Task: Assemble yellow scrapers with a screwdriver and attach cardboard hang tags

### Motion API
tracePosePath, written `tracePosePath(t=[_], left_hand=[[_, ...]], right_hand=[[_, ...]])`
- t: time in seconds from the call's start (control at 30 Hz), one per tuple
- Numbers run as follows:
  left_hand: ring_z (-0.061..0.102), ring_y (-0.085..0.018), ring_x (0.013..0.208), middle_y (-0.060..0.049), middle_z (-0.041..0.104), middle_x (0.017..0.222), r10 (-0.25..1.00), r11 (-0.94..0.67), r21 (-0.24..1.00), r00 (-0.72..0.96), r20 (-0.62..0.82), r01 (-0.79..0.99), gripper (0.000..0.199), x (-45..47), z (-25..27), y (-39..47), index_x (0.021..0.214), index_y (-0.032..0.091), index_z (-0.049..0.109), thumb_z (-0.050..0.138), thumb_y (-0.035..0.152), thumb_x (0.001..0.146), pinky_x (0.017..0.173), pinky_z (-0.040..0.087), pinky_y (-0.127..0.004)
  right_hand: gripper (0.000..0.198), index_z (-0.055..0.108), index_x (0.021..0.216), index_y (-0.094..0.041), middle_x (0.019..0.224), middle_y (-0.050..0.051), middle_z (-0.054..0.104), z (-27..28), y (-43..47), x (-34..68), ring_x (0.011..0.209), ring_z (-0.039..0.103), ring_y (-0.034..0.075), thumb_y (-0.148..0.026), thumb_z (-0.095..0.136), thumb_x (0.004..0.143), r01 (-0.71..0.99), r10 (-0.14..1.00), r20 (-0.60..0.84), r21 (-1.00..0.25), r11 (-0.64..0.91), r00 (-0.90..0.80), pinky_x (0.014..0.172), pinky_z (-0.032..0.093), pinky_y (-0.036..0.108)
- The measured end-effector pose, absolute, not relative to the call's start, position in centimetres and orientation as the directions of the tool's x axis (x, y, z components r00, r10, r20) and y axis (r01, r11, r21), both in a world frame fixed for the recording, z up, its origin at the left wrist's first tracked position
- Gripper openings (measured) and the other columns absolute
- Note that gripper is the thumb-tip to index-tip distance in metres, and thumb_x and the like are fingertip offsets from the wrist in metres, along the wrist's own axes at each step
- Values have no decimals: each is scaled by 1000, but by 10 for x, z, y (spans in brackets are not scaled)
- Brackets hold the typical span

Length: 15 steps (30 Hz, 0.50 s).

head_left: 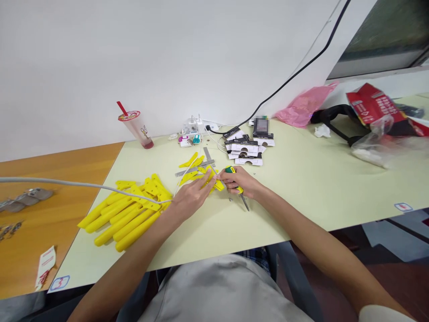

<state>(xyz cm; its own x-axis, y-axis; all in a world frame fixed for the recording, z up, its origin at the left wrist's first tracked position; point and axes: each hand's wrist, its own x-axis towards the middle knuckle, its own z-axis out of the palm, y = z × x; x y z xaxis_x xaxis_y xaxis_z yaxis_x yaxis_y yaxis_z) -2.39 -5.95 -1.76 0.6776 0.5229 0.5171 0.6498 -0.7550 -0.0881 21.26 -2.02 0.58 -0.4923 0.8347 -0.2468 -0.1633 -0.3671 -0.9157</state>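
Note:
My left hand [191, 198] reaches in from the left, its fingers on a small yellow plastic piece [218, 184] with a metal strip beside it. Close by, my right hand [246, 180] is closed around a screwdriver [240, 190] with a green and yellow handle, its shaft pointing down towards the table. The right thumb and fingertips meet near the end of the yellow piece; whether they pinch something small is hidden. Behind my left hand lie more flat yellow pieces [189, 160] and a metal ruler blade [208, 154]. Tiny metal parts [231, 199] lie beside the screwdriver.
Yellow handles [134, 219] are piled left of my left arm, with a grey cable [83, 183] crossing above. A drink cup [137, 129] leans by the wall. Farther back are a power strip [192, 126], small boxes [246, 150], a black cable [295, 74] and a pink bag [303, 107].

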Motion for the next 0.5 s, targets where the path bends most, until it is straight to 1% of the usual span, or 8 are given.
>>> tracePosePath(t=[0.1,0.17,0.23,0.3,0.37,0.4,0.43,0.5], left_hand=[[70,-30,134,-24,52,163,523,-762,-77,681,513,643,44,-25,-18,-61,151,13,56,49,9,108,108,61,-44],[70,-31,134,-23,51,164,548,-767,-8,661,514,642,42,-24,-18,-61,148,14,59,49,8,108,108,61,-46],[68,-31,136,-20,54,163,577,-773,105,625,525,626,41,-23,-17,-61,145,17,62,49,8,107,110,60,-47],[67,-31,138,-17,61,158,624,-764,277,559,546,582,38,-21,-13,-62,140,21,67,53,11,107,113,57,-47],[70,-30,133,-14,71,145,720,-690,505,424,549,517,29,-17,-6,-63,131,25,72,62,18,104,111,58,-44],[74,-29,125,-12,77,134,785,-619,636,329,525,461,24,-14,0,-65,125,25,73,68,22,102,104,61,-41],[78,-27,112,-10,80,118,850,-527,763,233,472,375,20,-12,5,-66,120,25,73,73,26,99,93,64,-37],[78,-22,83,-3,77,89,949,-305,946,115,293,109,25,-7,16,-68,109,25,67,84,32,92,65,61,-28]], right_hand=[[46,50,69,-20,63,-11,28,7,-19,214,52,19,4,-28,96,68,-184,811,-238,-903,-387,-534,39,21,17],[50,47,69,-21,64,-11,28,8,-19,215,52,18,4,-28,97,69,-205,793,-231,-891,-405,-563,38,20,16],[51,47,70,-21,65,-11,29,10,-19,215,52,18,3,-29,97,71,-234,787,-228,-874,-425,-573,38,20,16],[47,51,73,-19,66,-11,29,12,-19,215,52,19,3,-31,96,74,-278,793,-232,-850,-447,-564,38,21,15],[44,54,75,-18,66,-11,31,13,-18,214,51,21,3,-30,96,76,-345,805,-230,-814,-467,-547,37,22,14],[43,54,75,-18,67,-10,33,13,-17,214,51,23,3,-28,95,77,-387,812,-224,-790,-475,-538,37,24,14],[42,53,75,-19,67,-10,36,13,-16,215,52,26,3,-26,94,78,-429,818,-220,-763,-484,-531,37,27,14],[39,51,75,-19,68,-7,43,12,-13,215,52,35,4,-20,90,81,-493,823,-232,-705,-510,-519,40,35,14]])
